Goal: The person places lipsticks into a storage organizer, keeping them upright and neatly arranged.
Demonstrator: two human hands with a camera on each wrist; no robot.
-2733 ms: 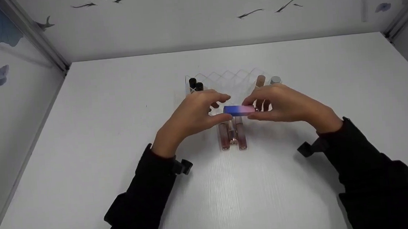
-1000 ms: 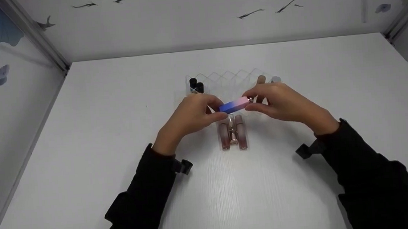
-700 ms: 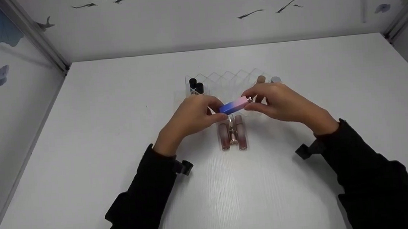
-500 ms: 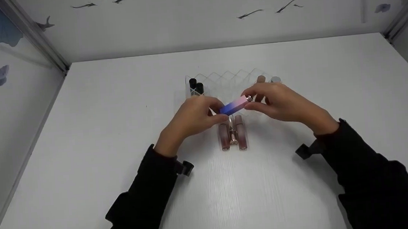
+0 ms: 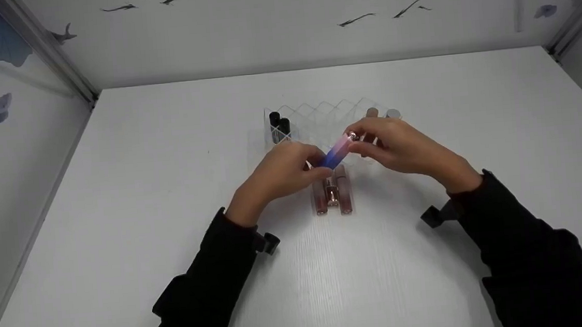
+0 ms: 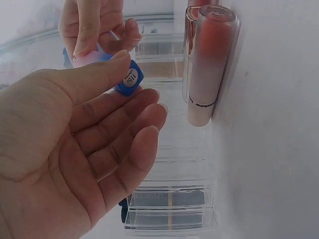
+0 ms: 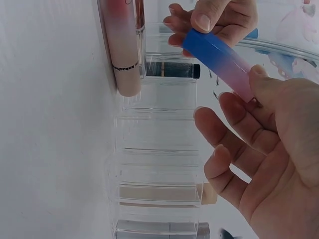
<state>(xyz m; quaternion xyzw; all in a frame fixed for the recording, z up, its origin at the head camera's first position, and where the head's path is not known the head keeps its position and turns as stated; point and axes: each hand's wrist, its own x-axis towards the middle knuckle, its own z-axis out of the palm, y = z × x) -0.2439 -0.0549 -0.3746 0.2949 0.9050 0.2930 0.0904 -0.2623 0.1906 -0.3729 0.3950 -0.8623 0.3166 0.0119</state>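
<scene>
A lipstick tube, fading from blue to pink, is held between both hands above the table. My left hand pinches its blue end between thumb and fingers; a round label marked 115 shows on that end in the left wrist view. At the pink end, my right hand grips with thumb and forefinger, its other fingers loosely bent. The tube slants, pink end farther up and right in the head view. Just below the hands lie two lip gloss tubes with a gold-trimmed clear tube between them.
Behind the hands stands a clear compartmented organizer. Two black-capped tubes occupy its left end; a tan-capped tube and a grey-capped one are at its right. White panels border the white table.
The left hand, apart from the tube at first, has closed on its blue end. Lately that hand has moved nearer and slightly right, tilting the tube more steeply. The right hand has barely moved lately.
</scene>
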